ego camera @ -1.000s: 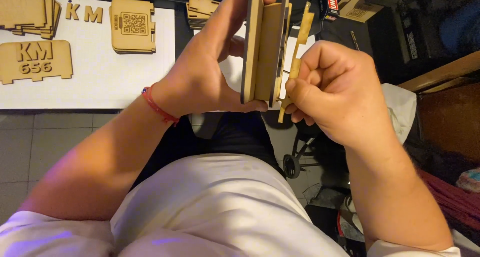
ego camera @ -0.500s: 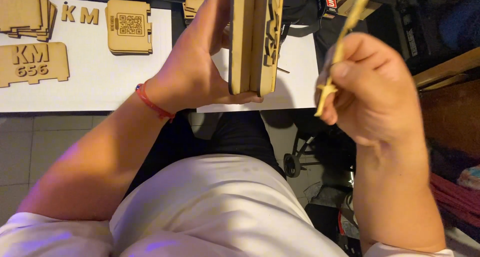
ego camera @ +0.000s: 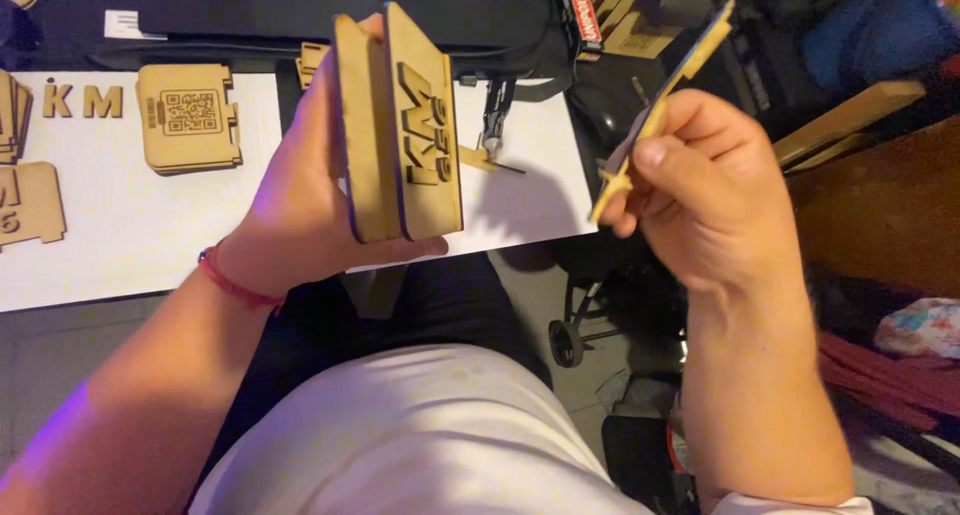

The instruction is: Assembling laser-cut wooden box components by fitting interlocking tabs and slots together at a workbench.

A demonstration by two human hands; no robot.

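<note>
Plywood panels (ego camera: 400,125) are standing upright at frame centre, the left hand (ego camera: 300,215) clamping them steady from behind; the right hand (ego camera: 700,185) is pinching a strip (ego camera: 665,105) clear, right of them.

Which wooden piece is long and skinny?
The strip in the right hand. The left hand holds wide flat panels.

Held above tabletop (ego camera: 150,245) edge: stacked panels (ego camera: 400,125) at left, thin strip (ego camera: 660,110) right (well apart); plaque (ego camera: 188,117) farther left.
</note>
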